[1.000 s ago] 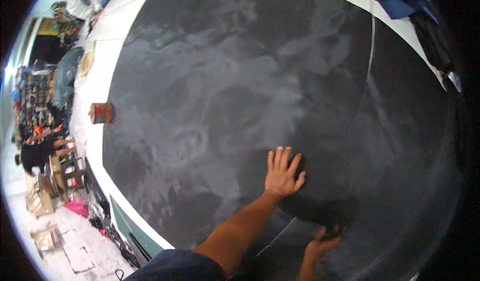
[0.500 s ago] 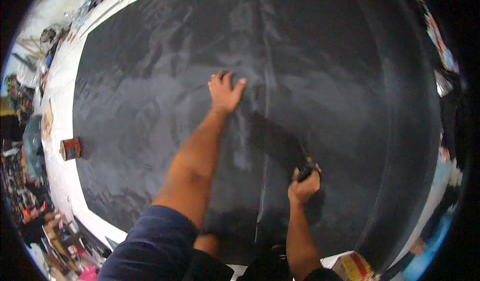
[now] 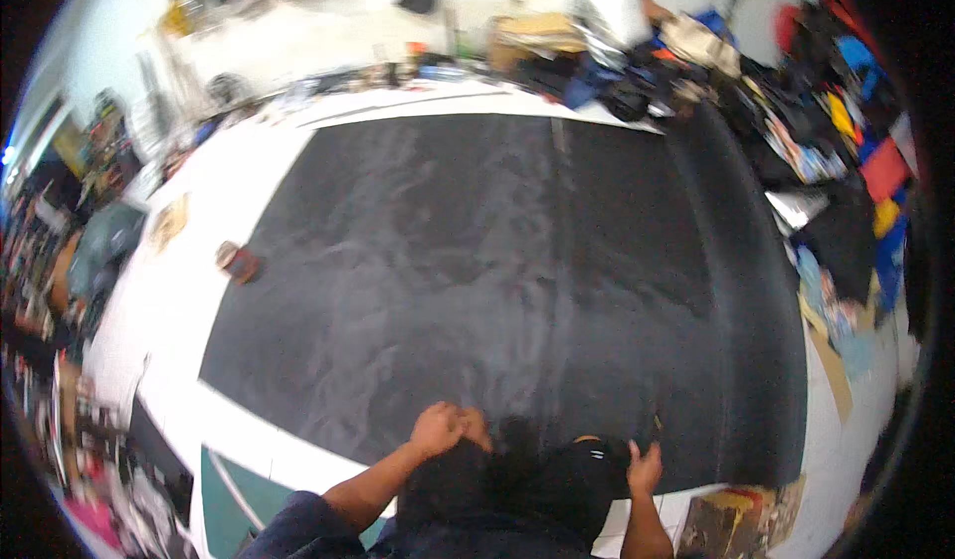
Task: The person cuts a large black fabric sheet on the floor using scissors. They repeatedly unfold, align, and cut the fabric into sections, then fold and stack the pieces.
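Observation:
A large black sheet (image 3: 448, 261) lies spread over the white floor, with a pale crease line running from its far edge toward me. My left hand (image 3: 438, 430) is at the sheet's near edge, beside my dark-clothed legs; its fingers are too blurred to read. To the right, my right hand (image 3: 645, 466) is closed near the sheet's front edge. It grips a small tool (image 3: 657, 422) with a thin yellowish tip; its kind cannot be made out, and its body is mostly hidden by the fingers.
A reddish-brown can (image 3: 239, 263) stands at the sheet's left edge. Heaped bags and cloths (image 3: 836, 141) fill the far right. A green mat (image 3: 234, 499) lies at the lower left, and a stained board (image 3: 736, 519) at the lower right. Clutter lines the left side.
The view has tilted up, bringing the far wall and heaps into sight. My left hand has come off the middle of the sheet and drawn back near my legs. My right hand still grips the tool.

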A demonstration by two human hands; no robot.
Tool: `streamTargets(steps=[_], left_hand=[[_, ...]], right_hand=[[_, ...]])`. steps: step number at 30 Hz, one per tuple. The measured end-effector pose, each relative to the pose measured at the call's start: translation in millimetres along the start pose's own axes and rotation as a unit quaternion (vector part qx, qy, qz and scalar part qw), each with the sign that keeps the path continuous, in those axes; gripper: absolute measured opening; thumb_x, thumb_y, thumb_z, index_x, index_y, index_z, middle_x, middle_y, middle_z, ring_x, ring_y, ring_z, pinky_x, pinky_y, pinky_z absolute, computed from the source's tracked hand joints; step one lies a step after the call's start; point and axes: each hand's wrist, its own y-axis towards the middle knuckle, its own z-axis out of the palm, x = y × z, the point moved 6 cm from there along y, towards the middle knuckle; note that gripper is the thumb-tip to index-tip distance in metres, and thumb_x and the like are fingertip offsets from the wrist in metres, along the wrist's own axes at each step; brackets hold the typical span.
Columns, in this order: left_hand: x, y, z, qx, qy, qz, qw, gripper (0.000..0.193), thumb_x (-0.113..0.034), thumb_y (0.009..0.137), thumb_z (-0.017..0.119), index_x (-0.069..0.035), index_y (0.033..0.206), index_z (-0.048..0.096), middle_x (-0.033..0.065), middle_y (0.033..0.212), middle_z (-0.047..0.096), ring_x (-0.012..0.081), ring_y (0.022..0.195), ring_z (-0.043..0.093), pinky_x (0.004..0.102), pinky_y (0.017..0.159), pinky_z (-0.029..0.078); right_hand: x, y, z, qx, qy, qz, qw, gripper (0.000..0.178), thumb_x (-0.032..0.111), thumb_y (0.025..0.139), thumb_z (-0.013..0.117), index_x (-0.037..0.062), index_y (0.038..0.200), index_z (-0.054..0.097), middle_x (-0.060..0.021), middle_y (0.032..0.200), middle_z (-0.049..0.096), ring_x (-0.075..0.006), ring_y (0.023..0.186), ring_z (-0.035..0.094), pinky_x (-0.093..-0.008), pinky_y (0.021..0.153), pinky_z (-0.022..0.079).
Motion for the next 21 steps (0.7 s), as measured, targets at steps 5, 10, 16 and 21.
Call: streamTargets(steps=[5, 10, 16, 21], left_hand=[[-48.6, -64.8, 18.0, -0.048, -0.044, 0.015, 0.998, 0.046, -0.039, 0.082, 0.063, -0.005, 0.114, 0.061, 0.0186, 0.117, 0.058, 0.0376, 0.112, 0.053, 0.0442, 0.097, 0.043], [-47.3, -84.5, 16.9, -0.09, -0.062, -0.038, 0.993, 0.046, -0.038, 0.083, 0.064, -0.004, 0.113, 0.058, 0.022, 0.122, 0.052, 0.0403, 0.113, 0.05, 0.0464, 0.098, 0.041], [-64.9, -122.8, -19.2, -0.177, -0.055, -0.097, 0.978, 0.044, -0.033, 0.08, 0.064, -0.002, 0.109, 0.054, 0.021, 0.108, 0.049, 0.0399, 0.104, 0.049, 0.0478, 0.088, 0.042], [-86.8, -185.4, -38.8, -0.206, -0.019, -0.097, 0.974, 0.038, -0.03, 0.077, 0.067, -0.004, 0.101, 0.053, 0.0196, 0.101, 0.048, 0.0373, 0.097, 0.049, 0.0451, 0.084, 0.042]], right_hand=[[-125.8, -131.5, -17.5, 0.007, -0.039, -0.028, 0.999, 0.053, 0.03, 0.085, 0.066, -0.0023, 0.124, 0.052, -0.026, 0.118, 0.057, -0.0384, 0.11, 0.055, -0.041, 0.095, 0.041], [-69.6, -154.5, 19.0, 0.087, -0.149, -0.158, 0.972, 0.056, 0.032, 0.084, 0.067, 0.0, 0.127, 0.05, -0.0259, 0.123, 0.051, -0.0392, 0.114, 0.05, -0.0434, 0.098, 0.037], [-54.3, -158.5, 35.6, 0.116, -0.246, -0.206, 0.94, 0.061, 0.036, 0.083, 0.067, 0.0027, 0.131, 0.047, -0.0257, 0.129, 0.045, -0.0401, 0.119, 0.044, -0.0464, 0.101, 0.033], [-58.2, -149.2, 44.5, 0.139, -0.295, -0.21, 0.922, 0.065, 0.038, 0.082, 0.067, 0.0049, 0.134, 0.045, -0.0256, 0.134, 0.04, -0.0409, 0.124, 0.039, -0.0488, 0.103, 0.03]])
